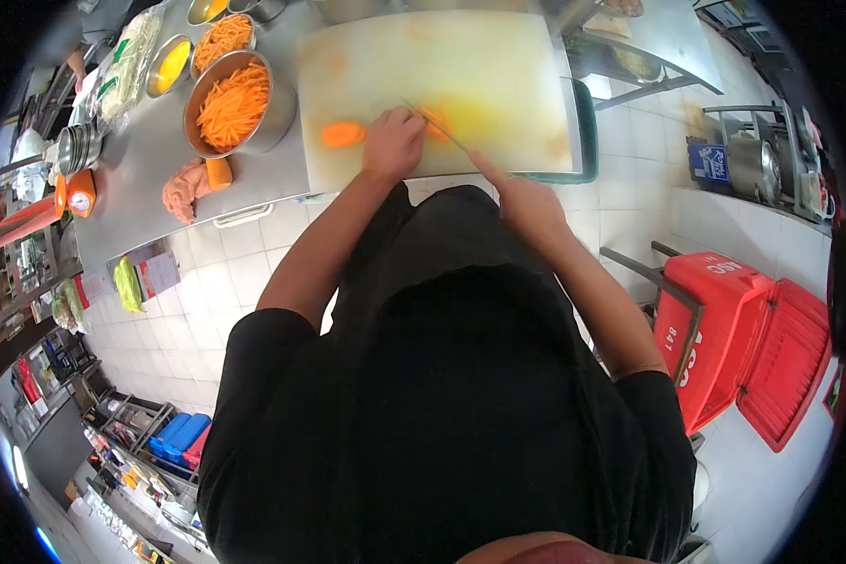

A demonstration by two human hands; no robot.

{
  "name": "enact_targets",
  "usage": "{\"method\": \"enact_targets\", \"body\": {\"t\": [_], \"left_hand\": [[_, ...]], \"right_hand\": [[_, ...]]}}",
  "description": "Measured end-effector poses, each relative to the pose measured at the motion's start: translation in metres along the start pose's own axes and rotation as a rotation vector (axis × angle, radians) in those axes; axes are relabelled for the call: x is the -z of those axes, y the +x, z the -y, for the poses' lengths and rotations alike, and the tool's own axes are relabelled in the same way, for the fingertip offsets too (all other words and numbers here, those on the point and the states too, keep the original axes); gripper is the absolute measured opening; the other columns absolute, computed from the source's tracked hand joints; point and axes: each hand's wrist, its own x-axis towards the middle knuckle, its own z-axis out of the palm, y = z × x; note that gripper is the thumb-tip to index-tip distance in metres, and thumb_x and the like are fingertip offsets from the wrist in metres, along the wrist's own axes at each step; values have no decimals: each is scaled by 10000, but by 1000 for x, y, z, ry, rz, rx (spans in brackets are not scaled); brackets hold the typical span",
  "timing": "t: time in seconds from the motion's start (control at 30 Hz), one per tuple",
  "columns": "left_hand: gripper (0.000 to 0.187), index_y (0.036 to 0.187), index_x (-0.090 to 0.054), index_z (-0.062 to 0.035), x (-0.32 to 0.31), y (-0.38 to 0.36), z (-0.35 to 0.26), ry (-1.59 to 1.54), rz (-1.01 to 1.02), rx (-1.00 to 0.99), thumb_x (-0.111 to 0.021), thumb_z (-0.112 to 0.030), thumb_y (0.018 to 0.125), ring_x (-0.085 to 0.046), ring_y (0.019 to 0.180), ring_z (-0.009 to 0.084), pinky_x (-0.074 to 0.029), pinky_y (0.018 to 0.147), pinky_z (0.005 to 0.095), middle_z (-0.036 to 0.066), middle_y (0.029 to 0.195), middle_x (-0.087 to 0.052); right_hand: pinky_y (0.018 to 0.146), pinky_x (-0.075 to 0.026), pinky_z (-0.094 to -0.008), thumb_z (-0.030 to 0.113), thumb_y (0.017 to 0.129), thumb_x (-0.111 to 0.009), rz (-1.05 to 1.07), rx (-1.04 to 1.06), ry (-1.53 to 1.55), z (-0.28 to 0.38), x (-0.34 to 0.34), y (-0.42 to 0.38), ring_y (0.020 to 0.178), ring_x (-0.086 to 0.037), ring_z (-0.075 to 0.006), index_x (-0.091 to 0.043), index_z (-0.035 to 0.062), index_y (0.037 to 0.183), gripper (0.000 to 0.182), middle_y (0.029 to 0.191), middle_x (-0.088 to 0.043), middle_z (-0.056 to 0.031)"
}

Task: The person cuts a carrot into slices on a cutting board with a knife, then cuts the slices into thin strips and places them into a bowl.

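Observation:
A large white cutting board [517,66] lies on the metal counter. My left hand [395,141] presses down on the board with its fingers curled together; what lies under the fingertips is hidden. Held in my right hand [528,202], a knife [449,136] points up and to the left, its blade just right of my left fingers. Cut carrot pieces [437,122] lie beside the blade. Left of my left hand are carrot slices [344,134]. A metal pot [279,108] full of carrot strips [233,106] stands left of the board.
Behind the pot is a bowl of carrot strips [224,39], with a bowl of yellow food [172,66] beside it. A carrot piece [219,174] and an orange-pink cloth-like item [187,191] lie near the counter's front edge. A red bin [714,320] stands at the right.

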Motion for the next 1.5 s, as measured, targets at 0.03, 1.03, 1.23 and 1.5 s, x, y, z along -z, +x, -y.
{"method": "enact_targets", "body": {"t": [0.03,1.03,1.23,1.5], "left_hand": [[52,917,-646,-134,0,1,-1,7,13,5,-674,-168,890,-625,892,349,-510,729,502,90,936,-605],[55,937,-679,-125,-1,1,4,-25,21,32,-675,-150,888,-613,917,352,-505,754,492,102,961,-609],[37,898,-684,-113,0,-1,3,-14,23,45,-680,-141,875,-617,895,357,-512,755,495,110,946,-610],[29,877,-675,-90,0,1,6,-82,-38,-4,-676,-113,858,-623,867,364,-519,745,492,117,893,-615]], "right_hand": [[777,-581,-541,126,956,-583,7,5,-18,0,3,-2,879,-739,-408,-246,423,1643,821,955,-729,-242],[806,-551,-547,72,928,-580,-56,68,92,-21,-35,24,925,-716,-432,-282,407,1638,840,1005,-722,-257],[835,-558,-546,108,931,-595,-36,58,96,-15,-12,15,970,-717,-437,-275,409,1640,834,1058,-714,-284],[833,-563,-551,74,913,-615,-26,101,74,-17,-5,10,981,-716,-438,-271,411,1642,874,1097,-713,-272]]}}
